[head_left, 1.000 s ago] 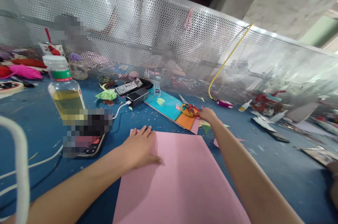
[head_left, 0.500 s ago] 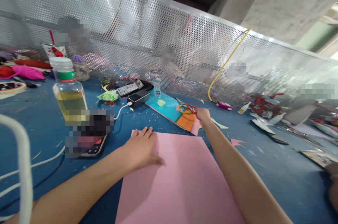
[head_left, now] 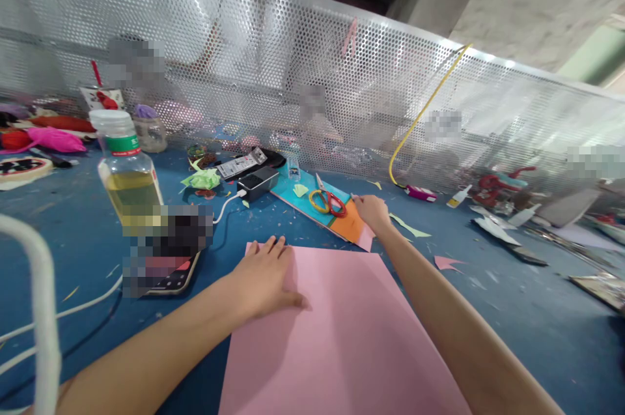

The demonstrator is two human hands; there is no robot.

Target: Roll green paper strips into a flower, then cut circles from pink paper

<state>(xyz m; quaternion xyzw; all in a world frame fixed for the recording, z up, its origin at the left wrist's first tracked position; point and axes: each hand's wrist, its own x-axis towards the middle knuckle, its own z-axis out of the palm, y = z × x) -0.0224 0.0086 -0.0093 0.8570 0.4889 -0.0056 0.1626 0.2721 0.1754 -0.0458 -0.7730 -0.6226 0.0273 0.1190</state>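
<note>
My left hand (head_left: 266,278) lies flat with spread fingers on the upper left part of a large pink sheet of paper (head_left: 336,330). Beyond the sheet's far edge, my right hand (head_left: 372,214) reaches out over a stack of coloured paper, its fingers curled; what they hold, if anything, cannot be made out. Just left of those fingers, scissors (head_left: 328,202) with one yellow and one red handle loop rest on the blue paper (head_left: 297,184) and orange paper (head_left: 346,226). A pink corner sticks out under the orange paper.
A bottle of yellow liquid (head_left: 129,174), a phone (head_left: 178,271) and a black box (head_left: 258,182) with a white cable stand at left. Green and pink paper scraps (head_left: 446,263) lie around. A perforated metal screen (head_left: 273,63) borders the table's back.
My right hand has come away from the scissors, which now lie turned on the paper with their blades pointing away. My left hand stays on the pink sheet.
</note>
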